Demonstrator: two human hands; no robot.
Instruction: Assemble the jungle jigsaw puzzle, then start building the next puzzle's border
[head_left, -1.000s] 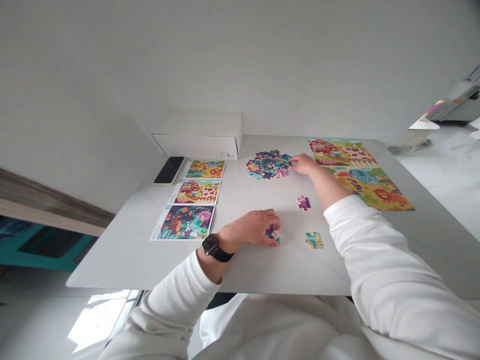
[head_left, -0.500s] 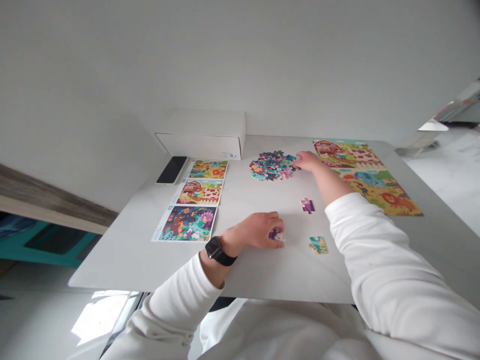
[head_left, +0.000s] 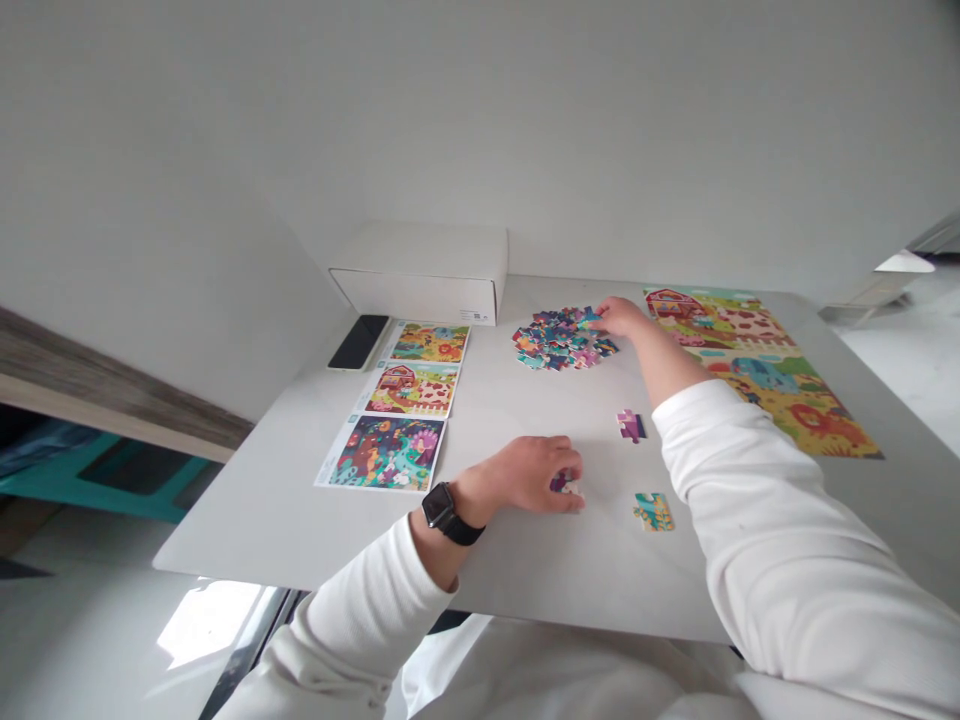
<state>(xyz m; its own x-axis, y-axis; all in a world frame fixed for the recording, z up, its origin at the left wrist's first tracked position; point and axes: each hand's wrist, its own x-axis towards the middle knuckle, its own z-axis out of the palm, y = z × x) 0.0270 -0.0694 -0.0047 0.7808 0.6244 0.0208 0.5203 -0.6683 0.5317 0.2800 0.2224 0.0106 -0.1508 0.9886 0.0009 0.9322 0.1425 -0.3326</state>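
Observation:
My left hand [head_left: 536,475], with a black watch on the wrist, rests on the table. Its thumb and fingers curl round a purple and white puzzle piece [head_left: 564,484], partly hidden by them. At the right side of a heap of puzzle pieces [head_left: 555,342], my right hand [head_left: 619,317] pinches a teal puzzle piece [head_left: 588,318] between its fingertips. A loose purple piece [head_left: 631,426] lies between the two hands, towards the right. Nearer to me is a loose teal and yellow piece [head_left: 654,511].
A white box [head_left: 420,290] stands at the back left, a phone [head_left: 359,342] before it. Picture sheets [head_left: 388,453] lie on the left of the white table [head_left: 262,500]. Two finished-looking pictures, a farm [head_left: 720,318] and an animal scene [head_left: 795,395], lie at right, partly behind my right arm.
My right hand has shifted slightly over the heap's right side, and a teal piece now shows at its fingertips. My left hand stays round its piece. The whole view has shifted slightly.

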